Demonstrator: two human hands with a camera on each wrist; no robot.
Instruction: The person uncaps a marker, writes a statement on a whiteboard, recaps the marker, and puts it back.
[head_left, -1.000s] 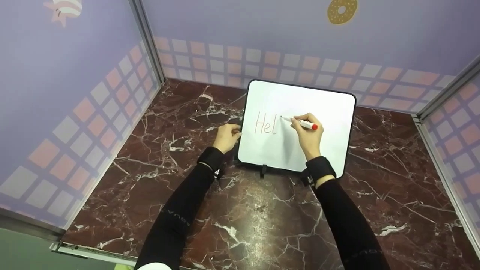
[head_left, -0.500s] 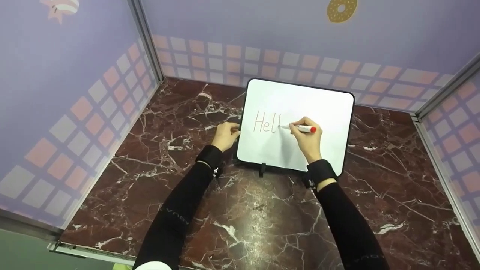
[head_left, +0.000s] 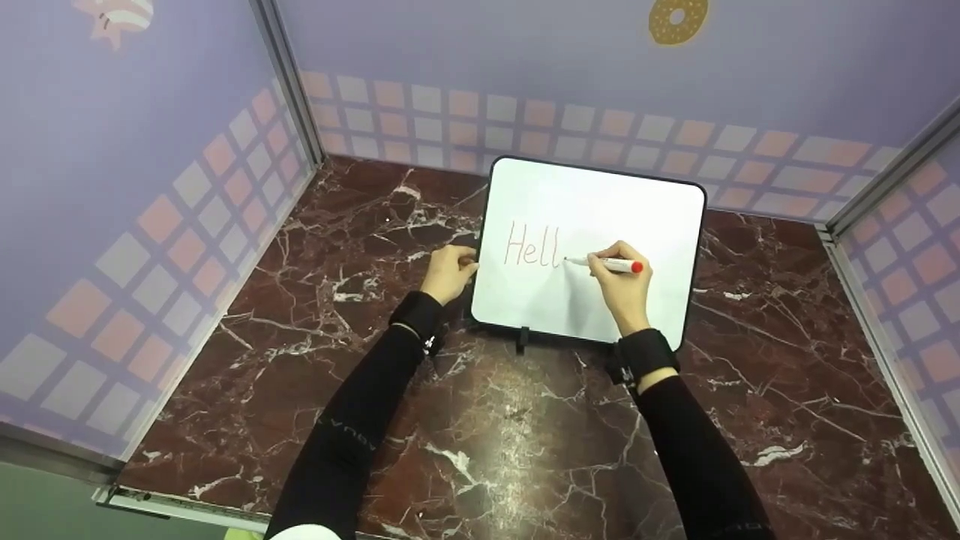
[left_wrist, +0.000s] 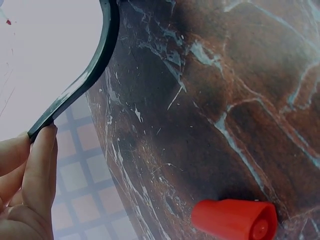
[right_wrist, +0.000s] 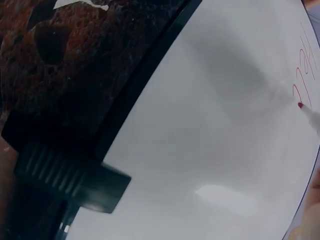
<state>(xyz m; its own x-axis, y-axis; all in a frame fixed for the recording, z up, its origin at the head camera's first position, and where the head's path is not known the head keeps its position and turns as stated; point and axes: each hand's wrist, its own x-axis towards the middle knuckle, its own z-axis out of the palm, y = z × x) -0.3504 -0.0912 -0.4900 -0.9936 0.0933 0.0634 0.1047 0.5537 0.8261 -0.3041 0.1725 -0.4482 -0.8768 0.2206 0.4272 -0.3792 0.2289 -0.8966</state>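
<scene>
nearest is the marble table [head_left: 480,450], w/ a black clip [head_left: 523,340] on the near edge of the white board [head_left: 600,202]; best not to bump it w/ the rt wrist, or the stroke may jog. a red cap [left_wrist: 234,220] shows in the left wrist view, prob. on the marble. further up, the rt hand [head_left: 626,289] pinches the marker [head_left: 619,265] b/w thumb & fingers, tip pointing left, just right of the last letter's foot; can't tell for sure if it's touching. the l hand [head_left: 446,271] pinches the board's left edge, thumb vs fingers; a steady, light hold there should stop it rocking. for writing: small finger moves, even pressure, same height & gap as the red letters [head_left: 532,246], "h-e-l-l". at the far side, tiled wall [head_left: 577,116].
</scene>
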